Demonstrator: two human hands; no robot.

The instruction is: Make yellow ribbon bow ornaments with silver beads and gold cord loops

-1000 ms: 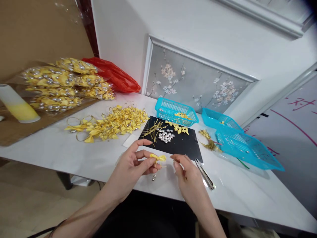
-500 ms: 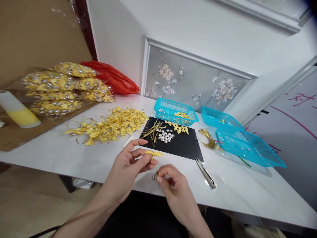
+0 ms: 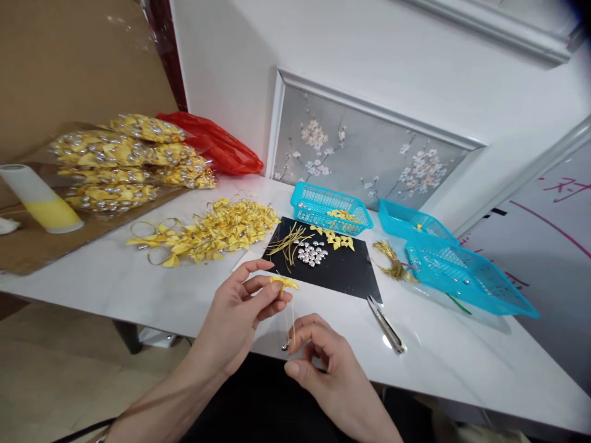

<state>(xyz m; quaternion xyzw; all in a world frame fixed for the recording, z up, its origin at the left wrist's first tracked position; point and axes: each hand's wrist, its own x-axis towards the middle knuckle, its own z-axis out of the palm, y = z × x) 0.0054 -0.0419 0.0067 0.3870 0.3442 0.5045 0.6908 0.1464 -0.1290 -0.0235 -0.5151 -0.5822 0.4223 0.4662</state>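
Note:
My left hand [image 3: 252,301] pinches a small yellow ribbon bow [image 3: 285,282] between thumb and fingers above the table's front part. From the bow hangs a thin yellowish cord [image 3: 293,317] in two strands, with a silver bead [image 3: 285,345] at its lower end. Close beside the cord, my right hand [image 3: 323,354] has its thumb apart from its curled fingers. Its index fingertip is at the cord; whether it touches is unclear. Beyond the hands, a black mat [image 3: 341,277] carries silver heart-shaped beads [image 3: 313,253], gold cords [image 3: 289,243] and yellow bows [image 3: 335,238].
Left of the mat lies a heap of yellow bow pieces [image 3: 217,231]. Bagged bows [image 3: 106,151], a red plastic bag [image 3: 217,144] and a cone spool [image 3: 44,200] stand farther left. Blue baskets [image 3: 330,197], a gold cord bundle [image 3: 392,264] and metal thread snips [image 3: 386,325] are right.
My right thumb has parted from the fingers, and that hand has dropped slightly. The silver bead now hangs lower on the cord below the bow. My left hand keeps its pinch.

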